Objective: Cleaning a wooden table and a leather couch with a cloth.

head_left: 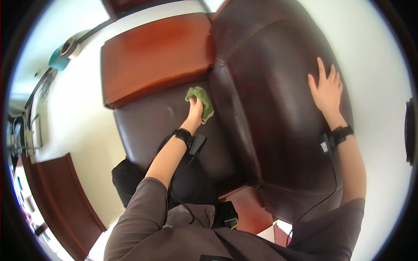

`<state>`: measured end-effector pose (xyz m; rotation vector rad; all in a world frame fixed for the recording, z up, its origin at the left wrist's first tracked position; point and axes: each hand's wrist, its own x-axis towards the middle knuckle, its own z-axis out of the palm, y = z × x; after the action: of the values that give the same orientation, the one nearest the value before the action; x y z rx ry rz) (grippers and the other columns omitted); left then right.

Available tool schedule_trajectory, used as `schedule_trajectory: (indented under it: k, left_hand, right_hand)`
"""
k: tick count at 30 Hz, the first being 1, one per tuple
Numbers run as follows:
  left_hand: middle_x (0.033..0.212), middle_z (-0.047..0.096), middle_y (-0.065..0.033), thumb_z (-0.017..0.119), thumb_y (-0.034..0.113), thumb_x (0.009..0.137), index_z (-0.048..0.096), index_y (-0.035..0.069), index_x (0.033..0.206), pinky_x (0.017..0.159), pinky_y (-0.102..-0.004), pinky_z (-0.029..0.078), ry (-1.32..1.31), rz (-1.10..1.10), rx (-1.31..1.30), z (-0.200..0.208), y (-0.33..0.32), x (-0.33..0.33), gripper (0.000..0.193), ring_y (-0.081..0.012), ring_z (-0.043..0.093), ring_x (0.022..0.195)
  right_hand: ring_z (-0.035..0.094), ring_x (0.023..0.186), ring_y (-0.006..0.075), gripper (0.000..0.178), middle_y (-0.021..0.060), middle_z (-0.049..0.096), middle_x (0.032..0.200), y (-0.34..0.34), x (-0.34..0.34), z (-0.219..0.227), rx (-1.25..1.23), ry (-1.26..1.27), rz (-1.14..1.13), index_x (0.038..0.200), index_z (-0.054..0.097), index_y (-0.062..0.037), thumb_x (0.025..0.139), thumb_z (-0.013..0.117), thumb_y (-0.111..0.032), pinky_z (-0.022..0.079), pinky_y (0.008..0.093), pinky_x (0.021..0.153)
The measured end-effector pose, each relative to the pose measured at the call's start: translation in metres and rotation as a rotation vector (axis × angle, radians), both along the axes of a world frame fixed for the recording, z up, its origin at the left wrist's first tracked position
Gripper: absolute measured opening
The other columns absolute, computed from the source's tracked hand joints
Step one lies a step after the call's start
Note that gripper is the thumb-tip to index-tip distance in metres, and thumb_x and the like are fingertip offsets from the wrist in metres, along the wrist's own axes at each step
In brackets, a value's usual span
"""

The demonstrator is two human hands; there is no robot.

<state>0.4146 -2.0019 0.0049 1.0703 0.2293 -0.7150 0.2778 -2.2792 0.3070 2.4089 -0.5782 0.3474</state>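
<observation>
My left hand (195,112) is closed on a green cloth (203,96), which is bunched around the fingers. Hand and cloth are at the dark brown leather seat (148,126) of a sofa, close to where the seat meets the backrest. Farther right, my right hand (327,92) lies flat on the upper part of the dark leather backrest (278,95), fingers spread and holding nothing. Each wrist wears a black strap with a small device and a cable.
Beyond the seat is the sofa's reddish-brown wooden armrest (159,54). A white wall (379,130) runs behind the backrest. On the left are a pale floor (87,100), a dark red wooden cabinet (69,200) and a teal pot (58,60).
</observation>
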Motion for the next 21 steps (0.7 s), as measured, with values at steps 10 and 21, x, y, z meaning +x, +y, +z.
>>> schedule_trajectory:
  k: [10,21]
  left_hand:
    - [0.137,0.029,-0.0259,0.047,0.055,0.082,0.018,0.004,0.139,0.105,-0.0449,0.024,-0.513,-0.353,0.670,-0.085,-0.119,0.102,0.081,-0.0418,0.031,0.125]
    - [0.149,-0.008,-0.0109,0.041,0.058,0.084,-0.013,0.013,0.141,0.104,-0.0537,0.021,-0.152,-0.328,0.330,-0.047,-0.112,0.038,0.091,-0.0338,0.007,0.136]
  right_hand:
    - [0.042,0.116,0.0393,0.055,0.0258,0.043,0.126,-0.011,-0.006,-0.001,-0.091,-0.079,0.151,0.134,0.038,-0.0254,0.084,0.048,-0.046,0.032,0.0489,0.097]
    - [0.041,0.113,0.0407,0.057,0.0274,0.041,0.122,0.017,-0.004,0.010,0.060,-0.067,0.036,0.132,0.037,-0.0116,0.081,0.051,-0.032,0.031,0.0467,0.096]
